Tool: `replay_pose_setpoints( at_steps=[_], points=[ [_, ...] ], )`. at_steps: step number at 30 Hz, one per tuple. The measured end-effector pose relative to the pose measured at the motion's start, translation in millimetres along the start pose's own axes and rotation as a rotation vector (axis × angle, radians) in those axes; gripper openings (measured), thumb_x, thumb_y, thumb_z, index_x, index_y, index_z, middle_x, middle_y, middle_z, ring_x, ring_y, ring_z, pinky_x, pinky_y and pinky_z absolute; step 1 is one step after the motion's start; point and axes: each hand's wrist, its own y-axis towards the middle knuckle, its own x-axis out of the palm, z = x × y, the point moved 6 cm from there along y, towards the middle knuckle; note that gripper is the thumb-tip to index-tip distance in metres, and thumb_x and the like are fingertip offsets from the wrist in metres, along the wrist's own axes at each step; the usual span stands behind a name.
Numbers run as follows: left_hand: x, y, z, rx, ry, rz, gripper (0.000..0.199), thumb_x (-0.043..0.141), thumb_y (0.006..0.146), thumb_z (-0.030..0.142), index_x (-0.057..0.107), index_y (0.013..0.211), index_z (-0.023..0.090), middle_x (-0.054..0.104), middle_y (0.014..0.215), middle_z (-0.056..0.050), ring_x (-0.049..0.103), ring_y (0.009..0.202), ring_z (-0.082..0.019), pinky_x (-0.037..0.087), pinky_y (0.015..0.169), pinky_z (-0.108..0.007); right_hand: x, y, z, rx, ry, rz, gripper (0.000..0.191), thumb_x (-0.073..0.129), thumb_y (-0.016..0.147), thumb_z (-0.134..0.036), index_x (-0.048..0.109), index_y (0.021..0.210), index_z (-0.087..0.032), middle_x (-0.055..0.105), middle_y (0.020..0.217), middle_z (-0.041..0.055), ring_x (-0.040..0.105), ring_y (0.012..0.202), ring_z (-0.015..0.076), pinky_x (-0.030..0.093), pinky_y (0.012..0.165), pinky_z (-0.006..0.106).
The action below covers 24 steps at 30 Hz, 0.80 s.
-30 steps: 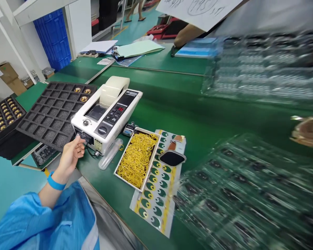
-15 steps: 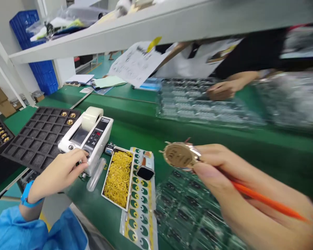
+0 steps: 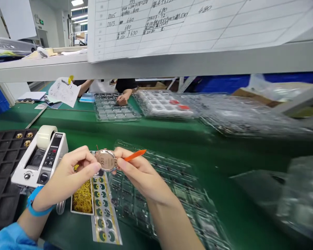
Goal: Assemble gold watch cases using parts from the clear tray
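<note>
A round, rose-gold watch case (image 3: pixel 106 160) hangs above the bench, its engraved metal back towards me. My right hand (image 3: pixel 133 166) pinches its right edge between thumb and fingers. That same hand also grips a slim orange tool (image 3: pixel 135 155), whose pointed end sticks out past the fingers. On the other side, my left hand (image 3: pixel 79 172) has thumb and fingertips drawn together right at the case's left edge. Whatever lies between those fingertips is too small to make out. Below the hands are a box of yellow rings (image 3: pixel 82 198) and a sticker sheet (image 3: pixel 105 224).
A white tape dispenser (image 3: pixel 43 161) stands at left beside a black compartment tray (image 3: pixel 2 173) with several gold parts. Clear plastic trays (image 3: pixel 172 187) lie under my right arm. A shelf (image 3: pixel 156 67) crosses above. Across the bench, a co-worker's hand (image 3: pixel 123 99) touches another tray.
My left hand has left the tape dispenser and come to the watch case's left edge. The view has swung right, and the watch case now sits between both hands.
</note>
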Motion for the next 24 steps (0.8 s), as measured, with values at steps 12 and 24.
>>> replay_pose_setpoints(
  at_steps=[12,24],
  points=[
    [2.0,5.7,-0.5,-0.025,0.004,-0.025,0.023,0.058,0.089,0.028,0.053,0.068,0.018,0.040,0.068,0.004,0.034,0.059,-0.010,0.028,0.054,-0.026,1.7,-3.3,-1.3,0.028,-0.030,-0.006,0.044,0.056,0.091,-0.059,0.051,0.071,-0.020,0.044,0.067,-0.0007,0.041,0.063,0.0145,0.037,0.059,0.028],
    [1.5,6.0,-6.5,-0.062,0.012,-0.005,0.024,0.057,0.088,0.029,0.052,0.068,0.018,0.041,0.067,0.004,0.036,0.060,-0.011,0.029,0.055,-0.026,1.1,-2.0,-1.9,0.021,-0.024,0.027,0.042,0.059,0.091,-0.055,0.051,0.069,-0.020,0.044,0.067,-0.0007,0.044,0.064,0.0142,0.039,0.060,0.027]
  ],
)
